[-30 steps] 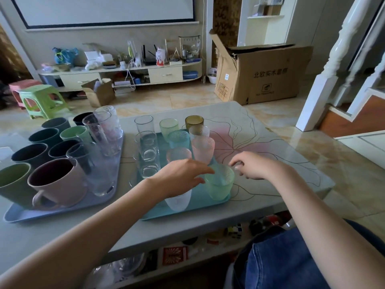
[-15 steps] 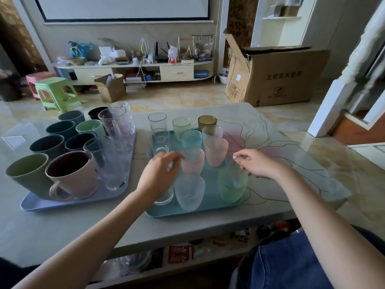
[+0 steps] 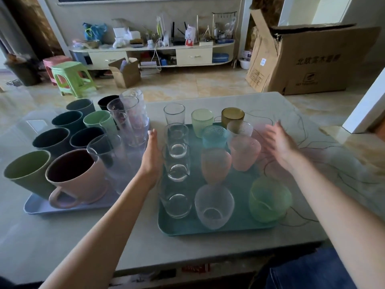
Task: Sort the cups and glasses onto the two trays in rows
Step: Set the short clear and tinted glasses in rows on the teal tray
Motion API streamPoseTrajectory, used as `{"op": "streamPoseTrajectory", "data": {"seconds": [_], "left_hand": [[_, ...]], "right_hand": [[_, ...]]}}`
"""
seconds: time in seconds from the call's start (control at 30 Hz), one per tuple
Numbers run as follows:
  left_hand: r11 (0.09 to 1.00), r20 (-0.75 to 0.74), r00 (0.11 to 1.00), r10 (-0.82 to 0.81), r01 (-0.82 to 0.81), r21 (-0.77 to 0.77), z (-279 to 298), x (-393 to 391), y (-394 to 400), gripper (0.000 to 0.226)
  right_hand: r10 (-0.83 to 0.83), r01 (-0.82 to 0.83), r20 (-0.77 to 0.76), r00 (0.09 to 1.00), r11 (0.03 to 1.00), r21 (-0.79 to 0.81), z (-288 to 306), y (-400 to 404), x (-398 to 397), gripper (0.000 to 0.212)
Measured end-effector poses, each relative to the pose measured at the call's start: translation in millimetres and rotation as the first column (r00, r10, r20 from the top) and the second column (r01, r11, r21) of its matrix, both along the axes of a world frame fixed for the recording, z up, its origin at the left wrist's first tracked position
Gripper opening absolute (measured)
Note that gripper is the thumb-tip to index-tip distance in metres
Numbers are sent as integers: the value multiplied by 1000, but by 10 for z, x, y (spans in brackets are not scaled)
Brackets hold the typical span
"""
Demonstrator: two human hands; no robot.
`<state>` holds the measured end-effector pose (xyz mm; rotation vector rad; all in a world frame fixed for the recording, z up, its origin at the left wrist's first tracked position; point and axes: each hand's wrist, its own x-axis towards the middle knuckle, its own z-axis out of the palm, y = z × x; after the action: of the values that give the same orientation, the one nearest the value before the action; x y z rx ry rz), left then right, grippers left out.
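Both hands empty, fingers straight. Left hand [image 3: 151, 158] stood edge-on between the trays, just beside the column of clear tumblers [image 3: 177, 161]. Right hand [image 3: 278, 142] hovered, blurred, at the teal tray [image 3: 183, 228]'s far right side. Coloured glasses stood in rows on that tray; mugs and tall clear glasses [image 3: 129, 119] filled the lilac tray [image 3: 37, 206].

Glassware judged rigid, smooth, breakable, fairly light; best taken round the wall, mid-height. Pink mug [image 3: 77, 176] heavier, take by handle.

Cardboard box [image 3: 310, 59] bore printed Chinese characters, too blurred to read.
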<state>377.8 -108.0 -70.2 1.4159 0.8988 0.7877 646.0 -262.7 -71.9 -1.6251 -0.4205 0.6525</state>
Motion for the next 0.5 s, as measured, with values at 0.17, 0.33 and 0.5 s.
{"op": "streamPoseTrajectory", "data": {"seconds": [0.17, 0.33, 0.5], "left_hand": [[994, 5, 996, 94, -94, -56, -188, 269, 413, 61], [985, -10, 985, 173, -172, 5, -283, 548, 871, 58], [993, 124, 988, 95, -87, -75, -328, 764, 1134, 61]], "right_hand": [[-30, 39, -88, 996, 994, 106, -59, 425, 343, 64], [-2, 34, -169, 986, 982, 186, -237, 697, 495, 58], [55, 3, -202, 978, 961, 275, -270, 929, 506, 43]]}}
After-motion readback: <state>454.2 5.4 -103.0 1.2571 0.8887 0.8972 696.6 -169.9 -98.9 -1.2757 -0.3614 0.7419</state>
